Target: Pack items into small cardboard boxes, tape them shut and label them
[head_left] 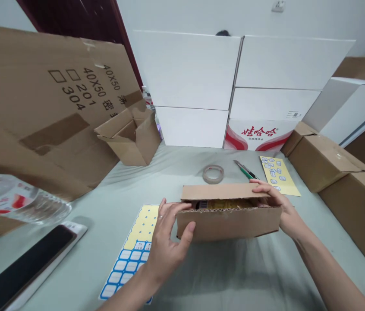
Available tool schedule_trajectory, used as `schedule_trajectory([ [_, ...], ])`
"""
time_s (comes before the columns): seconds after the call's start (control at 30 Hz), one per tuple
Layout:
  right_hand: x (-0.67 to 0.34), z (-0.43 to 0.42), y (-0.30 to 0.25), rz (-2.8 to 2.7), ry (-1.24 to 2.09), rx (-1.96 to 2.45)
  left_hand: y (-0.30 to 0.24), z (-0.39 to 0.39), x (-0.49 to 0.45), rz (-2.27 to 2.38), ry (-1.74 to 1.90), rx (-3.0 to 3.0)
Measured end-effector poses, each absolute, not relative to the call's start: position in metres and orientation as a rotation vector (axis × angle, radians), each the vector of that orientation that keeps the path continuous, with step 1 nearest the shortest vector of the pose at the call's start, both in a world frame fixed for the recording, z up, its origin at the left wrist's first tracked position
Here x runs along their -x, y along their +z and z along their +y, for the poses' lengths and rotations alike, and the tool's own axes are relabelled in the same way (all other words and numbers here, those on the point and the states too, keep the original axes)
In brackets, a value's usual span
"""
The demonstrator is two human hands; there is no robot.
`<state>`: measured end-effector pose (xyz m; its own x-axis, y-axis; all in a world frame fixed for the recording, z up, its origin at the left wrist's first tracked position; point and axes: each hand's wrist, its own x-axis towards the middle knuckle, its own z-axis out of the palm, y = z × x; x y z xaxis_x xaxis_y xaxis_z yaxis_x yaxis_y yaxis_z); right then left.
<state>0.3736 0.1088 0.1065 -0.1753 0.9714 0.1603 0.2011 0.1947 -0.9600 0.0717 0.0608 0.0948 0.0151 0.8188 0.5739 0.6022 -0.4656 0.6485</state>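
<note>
A small brown cardboard box (229,225) is held between my two hands, over the middle of the table. Its long top flaps stand partly apart, and something yellowish with a dark, barcode-like patch shows through the gap. My left hand (169,237) grips the left end, thumb on the near side and fingers at the top edge. At the right end, my right hand (281,207) has its fingers over the far flap and its palm against the side. Beneath my left hand lies a sheet of blue-bordered labels (126,265), partly covered by it.
Behind the box lie a roll of tape (213,174), a utility knife (245,169) and a yellow sticker sheet (281,177). An open carton (130,140) stands back left. Closed cartons (334,164) line the right. A water bottle (23,201) and a phone (23,268) are at left.
</note>
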Motion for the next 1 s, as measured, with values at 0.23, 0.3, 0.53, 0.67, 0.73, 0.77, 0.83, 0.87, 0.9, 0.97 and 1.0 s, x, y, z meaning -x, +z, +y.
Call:
schedule_trajectory([
  [0.23,-0.387,0.095,0.102,-1.603,1.068,1.145,0.089,0.059,-0.079,1.514,1.431,-1.843],
  [0.3,-0.388,0.091,0.101,-1.616,1.068,1.111,0.091,0.059,-0.079,1.526,1.387,-1.942],
  [0.53,-0.362,0.082,0.092,-1.537,0.906,1.221,0.099,0.065,-0.079,1.433,1.264,-1.872],
  [0.67,-0.351,0.075,0.087,-1.325,1.006,1.196,0.104,0.063,-0.083,1.384,1.227,-1.72],
  [0.73,-0.348,0.068,0.088,-1.274,1.057,1.22,0.105,0.057,-0.082,1.403,1.209,-1.715],
  [0.77,-0.347,0.064,0.088,-1.268,1.069,1.229,0.104,0.053,-0.081,1.41,1.2,-1.725],
  [0.83,-0.346,0.054,0.09,-1.271,1.076,1.244,0.105,0.044,-0.077,1.424,1.176,-1.774],
  [0.87,-0.346,0.05,0.091,-1.278,1.068,1.255,0.107,0.04,-0.076,1.442,1.156,-1.815],
  [0.9,-0.347,0.046,0.091,-1.294,1.053,1.269,0.109,0.036,-0.074,1.472,1.132,-1.876],
  [0.97,-0.352,0.044,0.092,-1.339,1.039,1.283,0.117,0.032,-0.072,1.544,1.086,-2.089],
  [1.0,-0.355,0.048,0.092,-1.353,1.048,1.264,0.122,0.032,-0.071,1.551,1.055,-2.246],
])
